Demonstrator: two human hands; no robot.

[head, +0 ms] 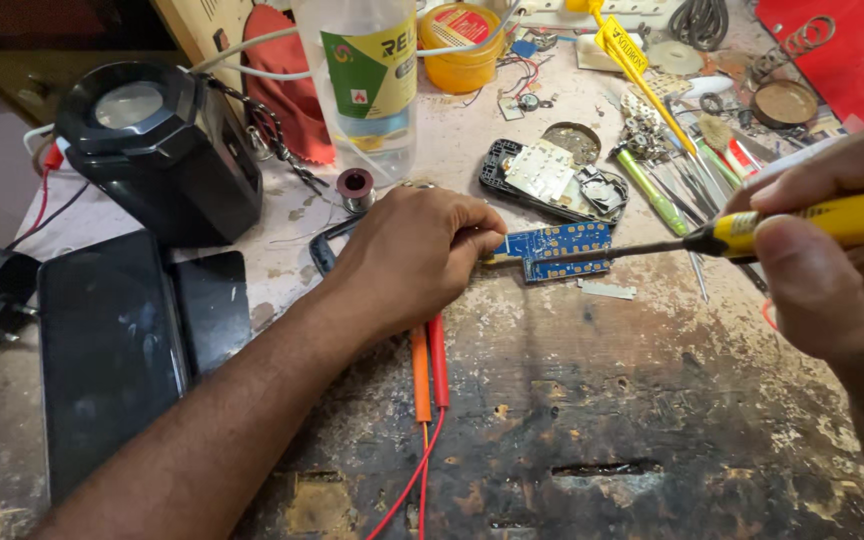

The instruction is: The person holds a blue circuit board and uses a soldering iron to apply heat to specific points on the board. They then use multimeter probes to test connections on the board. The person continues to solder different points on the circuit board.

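My left hand rests on the worn workbench and pins the left end of a small blue circuit board with its fingertips. My right hand grips a yellow-handled soldering iron, whose dark tip touches the middle of the board. An orange and a red test probe lie under my left wrist, their leads running toward the near edge.
A black magnifier lamp and dark tablets sit at left. Behind the board are a clear plastic bottle, a solder spool, an opened phone chassis, a yellow tin, tweezers and tools.
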